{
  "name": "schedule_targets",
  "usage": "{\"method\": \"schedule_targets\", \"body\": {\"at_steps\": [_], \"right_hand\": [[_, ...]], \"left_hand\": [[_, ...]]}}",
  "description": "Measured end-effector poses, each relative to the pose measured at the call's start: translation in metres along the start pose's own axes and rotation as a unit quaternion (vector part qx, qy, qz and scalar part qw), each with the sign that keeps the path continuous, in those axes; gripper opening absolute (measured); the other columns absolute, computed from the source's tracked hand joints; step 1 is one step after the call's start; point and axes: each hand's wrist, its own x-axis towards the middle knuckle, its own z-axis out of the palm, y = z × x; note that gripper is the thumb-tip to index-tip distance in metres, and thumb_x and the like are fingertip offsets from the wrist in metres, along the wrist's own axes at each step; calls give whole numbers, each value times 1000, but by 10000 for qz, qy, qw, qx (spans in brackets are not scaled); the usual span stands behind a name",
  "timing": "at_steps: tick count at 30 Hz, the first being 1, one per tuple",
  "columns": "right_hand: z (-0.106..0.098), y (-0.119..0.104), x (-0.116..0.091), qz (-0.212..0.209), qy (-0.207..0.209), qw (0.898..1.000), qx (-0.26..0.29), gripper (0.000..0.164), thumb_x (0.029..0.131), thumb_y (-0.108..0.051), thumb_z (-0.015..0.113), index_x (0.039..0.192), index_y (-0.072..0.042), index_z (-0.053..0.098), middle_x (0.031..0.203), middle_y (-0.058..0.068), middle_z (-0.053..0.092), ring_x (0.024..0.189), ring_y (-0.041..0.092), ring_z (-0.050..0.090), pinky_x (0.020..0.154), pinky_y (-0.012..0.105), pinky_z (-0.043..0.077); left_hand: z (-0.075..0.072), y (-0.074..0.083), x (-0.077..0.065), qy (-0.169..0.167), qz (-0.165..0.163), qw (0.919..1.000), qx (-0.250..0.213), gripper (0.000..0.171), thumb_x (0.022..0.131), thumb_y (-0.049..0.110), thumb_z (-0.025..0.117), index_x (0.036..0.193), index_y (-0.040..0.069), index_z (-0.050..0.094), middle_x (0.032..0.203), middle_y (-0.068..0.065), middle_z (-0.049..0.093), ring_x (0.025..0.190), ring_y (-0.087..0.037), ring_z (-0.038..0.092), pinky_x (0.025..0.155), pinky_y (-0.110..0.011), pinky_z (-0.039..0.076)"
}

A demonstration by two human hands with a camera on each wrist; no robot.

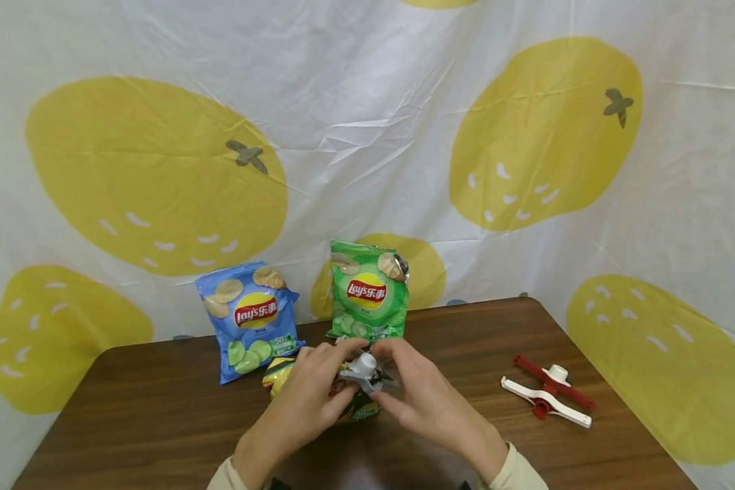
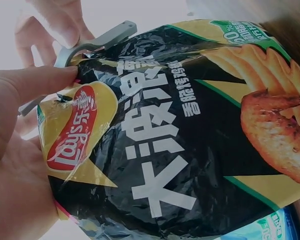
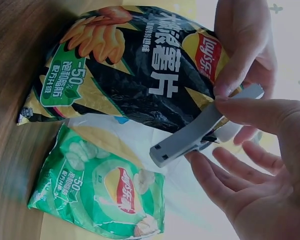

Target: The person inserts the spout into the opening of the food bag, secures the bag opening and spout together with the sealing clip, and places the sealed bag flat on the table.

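A black and yellow chip bag (image 2: 155,130) stands on the table, its top end between my two hands. A grey bag clip (image 3: 190,132) with a white round spout (image 1: 364,365) lies across that top end. My left hand (image 1: 303,388) pinches the clip and bag edge, its thumb in front and its fingers behind. On the other side, my right hand (image 1: 437,401) holds the clip between thumb and fingertips. In the head view the hands hide much of the bag. Whether the clip is fully closed, I cannot tell.
Behind the hands stand a blue chip bag (image 1: 251,320) and a green chip bag (image 1: 369,292). At the right of the brown table (image 1: 465,361) lie a red clip piece (image 1: 572,391) and a white clip piece (image 1: 566,410). A lemon-print cloth (image 1: 367,136) hangs behind.
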Motion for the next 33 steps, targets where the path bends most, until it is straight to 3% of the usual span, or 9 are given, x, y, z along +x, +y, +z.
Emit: {"method": "schedule_targets", "body": {"at_steps": [5,11,15,19,22,26,29,31,33], "right_hand": [[0,0,0,-130,11,9999,37,70,82,-5,81,143,-9,47,138,2,54,121,15,57,97,33,50],[2,3,0,-382,-23,9991,-184,58,86,-9,78,139,-5,55,140,7,56,126,21,57,98,38,50],[3,4,0,-411,-20,9989,-220,56,87,-11,78,138,-5,57,140,8,56,126,22,57,98,38,50],[3,5,0,-391,-54,9990,-224,56,87,-11,78,138,-5,57,139,7,56,125,22,57,97,37,51],[3,5,0,-420,-36,9989,-205,57,86,-10,79,138,-6,57,137,6,57,123,20,58,95,37,52],[4,6,0,-447,-9,9989,-173,57,85,-9,80,138,-8,58,134,5,57,120,17,59,95,35,52],[4,7,0,-400,-6,9990,-203,57,84,-10,80,137,-9,59,133,3,57,119,15,58,95,34,52],[4,7,0,-345,-31,9991,-229,56,85,-11,80,137,-10,59,133,2,57,118,14,58,94,33,52],[3,7,-1,-292,-58,9993,-241,55,85,-12,80,136,-10,60,132,2,57,117,13,58,94,33,52]], "left_hand": [[0,2,0,-22,-96,9999,-107,62,83,13,81,138,18,52,103,10,67,85,-5,53,78,-34,37],[1,0,2,133,5,9991,-403,72,80,8,83,142,16,47,103,5,69,91,-7,62,86,-38,42],[-1,-3,3,70,131,9969,-771,76,81,-1,79,146,15,44,104,2,65,90,-8,60,77,-29,49],[-9,-2,0,-78,-227,9953,-941,86,80,-11,74,151,23,37,115,-1,57,99,-12,60,80,-31,53],[-13,-2,-1,79,-557,9947,-865,89,78,-12,76,150,25,38,120,-3,52,107,-14,59,83,-34,54],[-13,-4,-1,360,-797,9962,33,73,79,4,83,142,13,47,112,-3,60,100,-19,61,87,-41,51],[-13,-7,-2,338,-1011,9903,892,46,79,21,86,118,10,64,94,0,68,87,-20,62,90,-47,44],[-13,-9,-3,140,-1052,9880,1121,28,81,26,84,101,13,69,86,4,68,81,-17,62,88,-45,42],[-12,-10,-3,-99,-887,9912,980,13,85,23,80,92,17,71,83,8,68,79,-13,61,82,-40,40]]}}
